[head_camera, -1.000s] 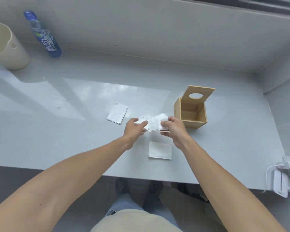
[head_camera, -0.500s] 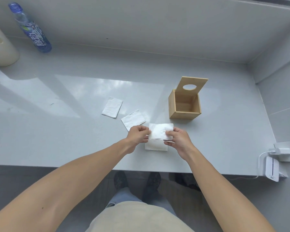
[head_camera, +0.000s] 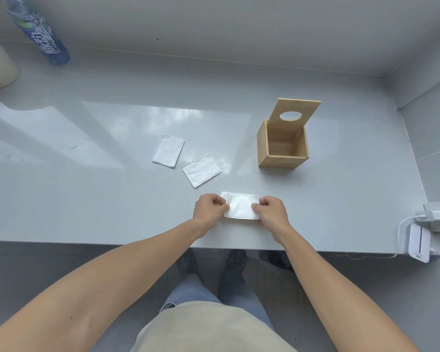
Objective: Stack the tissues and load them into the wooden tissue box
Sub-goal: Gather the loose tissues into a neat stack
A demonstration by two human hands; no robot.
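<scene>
While both hands meet just below the middle of the frame, a small stack of tissues (head_camera: 240, 205) lies flat on the grey counter (head_camera: 87, 199) between them, near the counter's front edge. Left hand (head_camera: 210, 209) pinches the stack's left end with curled fingers; right hand (head_camera: 271, 210) pinches its right end the same way, so the white paper spans the gap from one hand to the other. Up and to the left lie two loose folded tissues, one nearer (head_camera: 202, 170) and one farther left (head_camera: 168, 150), close together but apart from the hands. Toward the upper right stands the wooden tissue box (head_camera: 282, 154), empty inside, its lid (head_camera: 294, 115) with the oval hole raised upright at the back, well apart from the stack.
</scene>
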